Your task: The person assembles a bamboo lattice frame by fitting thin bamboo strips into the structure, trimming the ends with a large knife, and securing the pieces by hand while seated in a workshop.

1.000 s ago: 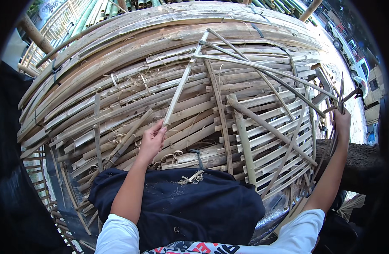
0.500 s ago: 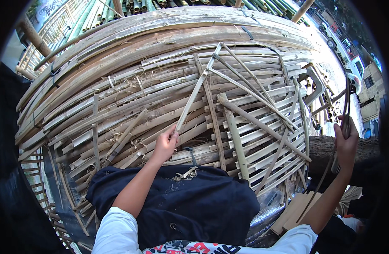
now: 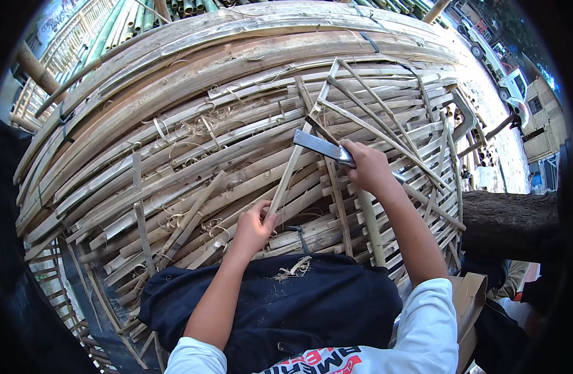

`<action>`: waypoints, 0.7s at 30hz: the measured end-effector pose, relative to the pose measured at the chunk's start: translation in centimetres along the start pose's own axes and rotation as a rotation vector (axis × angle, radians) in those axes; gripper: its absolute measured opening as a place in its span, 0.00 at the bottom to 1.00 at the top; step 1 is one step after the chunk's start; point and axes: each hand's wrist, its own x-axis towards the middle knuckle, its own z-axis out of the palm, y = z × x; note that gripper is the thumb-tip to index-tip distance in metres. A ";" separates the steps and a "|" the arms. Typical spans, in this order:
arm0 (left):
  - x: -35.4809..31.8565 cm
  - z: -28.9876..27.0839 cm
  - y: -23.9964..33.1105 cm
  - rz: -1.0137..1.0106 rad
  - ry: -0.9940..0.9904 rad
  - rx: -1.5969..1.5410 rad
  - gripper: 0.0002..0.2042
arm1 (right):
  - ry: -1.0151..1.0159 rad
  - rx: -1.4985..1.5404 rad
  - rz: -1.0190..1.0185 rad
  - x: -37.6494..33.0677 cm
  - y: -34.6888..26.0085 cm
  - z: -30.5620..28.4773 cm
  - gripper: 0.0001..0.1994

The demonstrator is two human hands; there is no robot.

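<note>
— What are the 2 hands on?

— The left hand [image 3: 254, 225] grips the lower end of a bamboo strip [image 3: 299, 149] that slants up across a broad pile of split bamboo [image 3: 174, 156]. The right hand [image 3: 367, 167] is clenched on a cleaver [image 3: 320, 147], its flat blade lying against that strip.

— And around them?

— Loose slats [image 3: 386, 134] criss-cross to the right — a dark cloth [image 3: 286, 305] covers the lap, shavings [image 3: 292, 269] on it. A tree trunk [image 3: 510, 218] lies at right, a truck [image 3: 501, 71] beyond.
</note>
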 end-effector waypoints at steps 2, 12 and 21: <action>-0.1 -0.2 -0.3 0.077 0.100 0.045 0.15 | 0.014 -0.146 -0.046 0.2 -0.7 0.1 0.25; -0.3 -0.5 0.5 0.154 0.212 0.193 0.13 | 0.166 -0.054 -0.114 -2.4 1.7 0.5 0.20; 0.3 1.0 -0.1 0.280 0.232 0.135 0.15 | 0.128 0.224 0.069 -6.4 1.3 1.4 0.16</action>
